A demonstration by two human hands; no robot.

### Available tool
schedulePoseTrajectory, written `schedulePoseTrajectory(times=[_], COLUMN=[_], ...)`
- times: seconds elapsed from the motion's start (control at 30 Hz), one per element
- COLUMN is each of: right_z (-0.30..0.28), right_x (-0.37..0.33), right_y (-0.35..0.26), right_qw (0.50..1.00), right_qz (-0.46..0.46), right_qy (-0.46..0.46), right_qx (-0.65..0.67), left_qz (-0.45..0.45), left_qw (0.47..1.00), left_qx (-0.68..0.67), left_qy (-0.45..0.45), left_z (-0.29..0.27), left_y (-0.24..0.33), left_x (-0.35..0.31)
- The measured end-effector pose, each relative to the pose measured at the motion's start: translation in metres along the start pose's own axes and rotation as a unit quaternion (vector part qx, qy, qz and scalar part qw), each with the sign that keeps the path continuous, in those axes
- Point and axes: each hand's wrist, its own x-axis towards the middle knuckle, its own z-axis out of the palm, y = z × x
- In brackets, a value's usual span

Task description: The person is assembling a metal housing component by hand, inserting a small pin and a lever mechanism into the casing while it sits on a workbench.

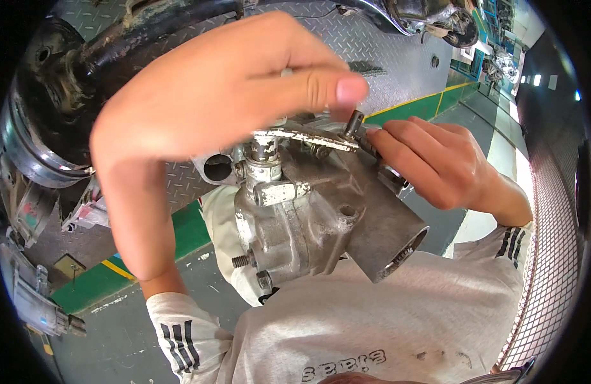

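Risk first: pin [354,123] stands up through the end of the lever [308,138]. If it's pushed off-axis it could bind or drop out, likely cause being the right hand [436,160] loading the joint sideways. Pinch risk too: left hand [244,89] is over the lever, so a sudden swing could catch fingers. Casting [289,230] is bulky and sits close against the person's shirt [372,313]; uneven push might rock it, my guess.

Hand state: right is narrow, fingers curled on a dark fitting [391,176] by the lever end, grip partly hidden. Left is blurred, thumb stretched out, fingers mostly out of sight; can't tell if it holds anything.

Location: lever is just below the left hand in view; pin is just left of the right fingertips. Casting body below both hands, grey cylinder [391,237] below the right.
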Motion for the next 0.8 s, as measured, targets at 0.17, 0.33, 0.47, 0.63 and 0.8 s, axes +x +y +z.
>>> schedulePoseTrajectory(times=[0.17, 0.33, 0.47, 0.63, 0.8], right_z=[0.0, 0.0, 0.0, -0.017, -0.012], right_x=[-0.004, -0.001, -0.005, -0.007, 0.001], right_y=[-0.003, -0.004, -0.001, 0.003, -0.002], right_qw=[0.998, 0.996, 0.993, 0.989, 0.979], right_qz=[0.046, 0.05, 0.064, 0.06, 0.035], right_qy=[0.003, -0.007, 0.034, 0.1, 0.124], right_qx=[0.041, 0.071, 0.088, 0.094, 0.156], left_qz=[0.026, 0.073, 0.054, -0.101, -0.178], left_qw=[0.982, 0.996, 0.992, 0.983, 0.956], left_qx=[0.187, -0.022, -0.073, 0.005, 0.22], left_qy=[0.021, 0.037, 0.089, 0.152, 0.074], left_z=[0.02, 0.023, 0.037, 0.045, 0.029], left_y=[0.033, 0.015, 0.008, 0.035, 0.063], left_x=[-0.012, -0.019, -0.016, -0.011, -0.003])
